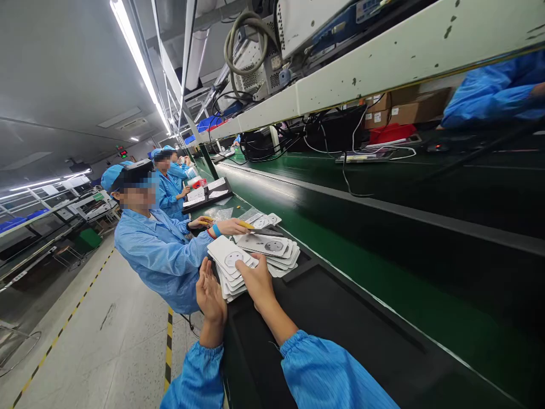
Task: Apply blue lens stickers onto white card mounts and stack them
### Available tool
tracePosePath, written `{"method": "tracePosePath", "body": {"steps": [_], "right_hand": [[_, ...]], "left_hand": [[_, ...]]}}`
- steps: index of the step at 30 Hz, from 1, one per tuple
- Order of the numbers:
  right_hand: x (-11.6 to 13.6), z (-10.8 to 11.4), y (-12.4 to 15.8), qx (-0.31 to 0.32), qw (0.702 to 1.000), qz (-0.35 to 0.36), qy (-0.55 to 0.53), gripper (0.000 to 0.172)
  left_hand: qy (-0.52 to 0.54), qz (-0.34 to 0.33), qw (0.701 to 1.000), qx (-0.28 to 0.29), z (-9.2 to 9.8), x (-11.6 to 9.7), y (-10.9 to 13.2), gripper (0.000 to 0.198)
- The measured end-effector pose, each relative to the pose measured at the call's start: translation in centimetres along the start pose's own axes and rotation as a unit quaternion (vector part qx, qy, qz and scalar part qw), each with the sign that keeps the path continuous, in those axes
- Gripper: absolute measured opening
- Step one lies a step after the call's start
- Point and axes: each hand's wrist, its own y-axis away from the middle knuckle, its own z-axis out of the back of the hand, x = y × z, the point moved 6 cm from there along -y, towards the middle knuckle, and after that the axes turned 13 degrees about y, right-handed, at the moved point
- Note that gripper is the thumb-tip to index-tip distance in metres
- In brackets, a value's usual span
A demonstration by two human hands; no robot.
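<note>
While the left hand (210, 298) stands open just beside a stack of white cards (230, 267), its fingers (205, 278) spread wide and its palm turned toward the pile, the right hand (258, 282) lies across the top card. The right fingers (244, 267) rest on that card near its edge, though whether they pinch the stack or only press on it cannot be told from this view. Each card shows a printed round socket face, and the loosely fanned pile sits on a black mat (323, 318) on a green table (383, 267). A second fanned stack (269, 250) lies close beyond it, almost touching, with the same printed faces.

A flat, light press from above, with the open hand ready to square the pile's side, looks like the steadiest way to handle such slippery, uneven layers. Keeping the loose edges away from the neighbouring stack would help the two piles stay separate. Just past them, a co-worker's hand (230, 227), wearing a blue wristband, holds a yellow-handled tool (246, 224) above more cards (266, 221), so that side of the work area is tight. Blue elastic cuffs (319, 369) close the person's sleeves well back from both wrists.
</note>
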Motion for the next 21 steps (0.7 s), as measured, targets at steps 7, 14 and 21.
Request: {"method": "tracePosePath", "body": {"steps": [7,14,21], "right_hand": [[0.37,0.29,0.09,-0.015,0.999,0.015,-0.030,0.042],[0.74,0.62,0.41,-0.014,0.999,0.019,-0.028,0.041],[0.62,0.70,0.38,-0.002,0.999,0.000,-0.032,0.041]], "left_hand": [[0.076,0.040,0.995,-0.043,0.63,-0.71,0.03,0.067],[0.111,0.051,0.992,-0.028,-0.10,-0.78,0.21,0.069],[0.135,0.062,0.989,-0.024,-0.05,-0.92,0.29,0.067]]}}
